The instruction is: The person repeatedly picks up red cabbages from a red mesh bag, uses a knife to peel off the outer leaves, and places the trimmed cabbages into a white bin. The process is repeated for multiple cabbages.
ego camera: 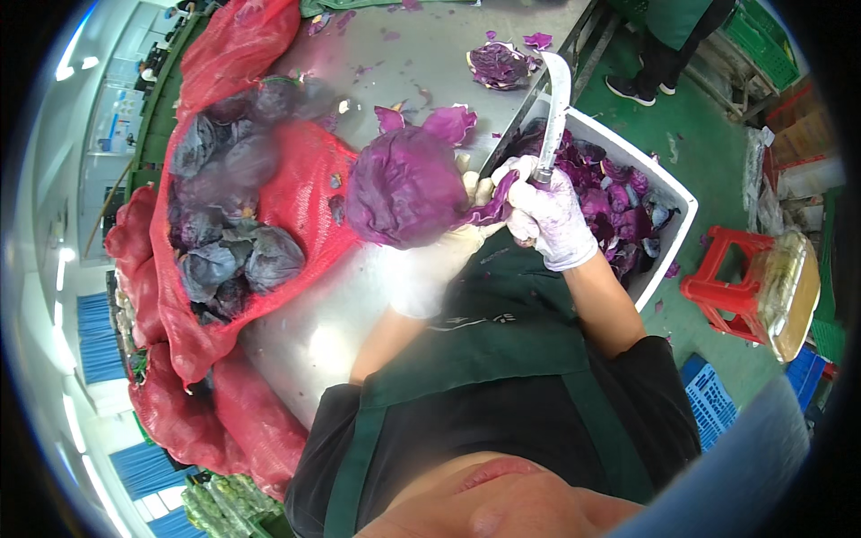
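My left hand (430,269), in a pale glove, holds a head of red cabbage (403,188) from beneath over the steel table (303,350). In my gloved right hand (548,215) is a knife (555,107) with a curved blade pointing away from me. The fingers of that hand also pinch a loose outer leaf (494,205) that reaches to the cabbage. Torn leaves (451,124) lie just beyond the held head. To the left, an opened red mesh sack (303,181) holds several unpeeled cabbages (274,259).
Beside the table's right edge stands a white bin (672,222) of cabbage leaves. Another cabbage head (499,66) rests at the table's far corner. More red sacks (181,410) lie at the left. A red stool (726,282) and a person (679,33) are at the right.
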### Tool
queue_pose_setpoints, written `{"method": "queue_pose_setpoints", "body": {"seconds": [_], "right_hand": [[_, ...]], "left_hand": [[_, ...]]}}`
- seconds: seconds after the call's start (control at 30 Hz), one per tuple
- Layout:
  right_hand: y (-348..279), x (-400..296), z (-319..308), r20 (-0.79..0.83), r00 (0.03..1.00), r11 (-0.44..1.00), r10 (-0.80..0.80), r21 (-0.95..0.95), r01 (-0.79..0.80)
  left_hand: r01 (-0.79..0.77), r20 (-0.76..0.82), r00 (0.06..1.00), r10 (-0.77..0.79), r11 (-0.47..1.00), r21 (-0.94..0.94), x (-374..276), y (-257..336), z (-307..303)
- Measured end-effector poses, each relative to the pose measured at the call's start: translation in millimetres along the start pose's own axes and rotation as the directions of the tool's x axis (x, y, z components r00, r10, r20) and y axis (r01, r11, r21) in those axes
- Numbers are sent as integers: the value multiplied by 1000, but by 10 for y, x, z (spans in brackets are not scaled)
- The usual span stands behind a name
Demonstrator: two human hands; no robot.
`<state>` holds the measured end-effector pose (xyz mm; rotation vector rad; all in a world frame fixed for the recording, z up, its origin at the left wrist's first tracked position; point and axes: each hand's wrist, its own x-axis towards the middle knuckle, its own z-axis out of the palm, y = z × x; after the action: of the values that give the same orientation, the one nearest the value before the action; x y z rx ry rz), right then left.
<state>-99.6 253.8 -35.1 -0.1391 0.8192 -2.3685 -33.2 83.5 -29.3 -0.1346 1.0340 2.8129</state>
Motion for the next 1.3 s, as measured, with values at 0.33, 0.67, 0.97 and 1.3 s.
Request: {"method": "queue_pose_setpoints", "body": {"seconds": [0.33, 0.67, 0.97, 1.3], "right_hand": [[-435, -78, -461, -285, 938, 835, -196, -551, 7], [-167, 70, -1300, -210, 889, 500, -406, -865, 24], [-148, 424, -996, -6, 897, 233, -442, -966, 109], [-625, 1221, -614, 274, 823, -252, -497, -953, 165]], "left_hand": [[-128, -44, 991, 125, 823, -553, 5, 348, 12], [-492, -192, 706, 681, 668, 558, 294, 1036, -598], [-111, -513, 841, 173, 983, 149, 1601, 1740, -1131], [-121, -439, 887, 146, 989, 83, 2722, 2083, -1540]]}}
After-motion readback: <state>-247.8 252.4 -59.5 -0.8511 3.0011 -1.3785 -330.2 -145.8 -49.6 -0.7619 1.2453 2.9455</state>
